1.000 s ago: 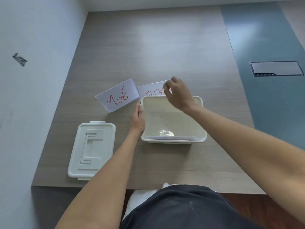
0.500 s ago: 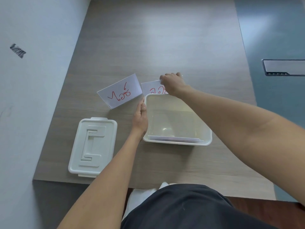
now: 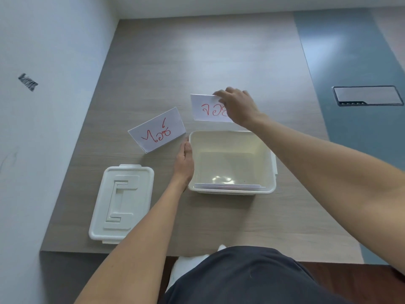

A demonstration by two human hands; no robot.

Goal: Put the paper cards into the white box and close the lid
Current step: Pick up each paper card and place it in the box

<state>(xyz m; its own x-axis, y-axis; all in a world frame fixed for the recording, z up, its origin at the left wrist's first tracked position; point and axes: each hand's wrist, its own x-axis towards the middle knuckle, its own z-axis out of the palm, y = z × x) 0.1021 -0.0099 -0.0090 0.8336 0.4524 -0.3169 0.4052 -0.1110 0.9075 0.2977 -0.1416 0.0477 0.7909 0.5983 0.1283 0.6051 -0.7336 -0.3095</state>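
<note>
The open white box (image 3: 266, 190) stands on the wooden table, with a thin stack of paper cards (image 3: 230, 186) leaning inside its near wall. My left hand (image 3: 185, 164) presses flat against the box's left wall. My right hand (image 3: 240, 107) pinches the top edge of a white card with red writing (image 3: 205, 108), lifted just beyond the box's far rim. A second card with red writing (image 3: 157, 130) lies on the table left of the box. The white lid (image 3: 121, 202) lies flat to the left.
A white wall (image 3: 43, 106) borders the table on the left. A blue strip (image 3: 350, 73) with a recessed cable hatch (image 3: 368, 95) runs along the right. The table's near edge (image 3: 131, 253) is just in front of my body.
My right hand has lifted the card from behind the box's far rim, so its whole face shows now. My left hand stays on the box's left wall.
</note>
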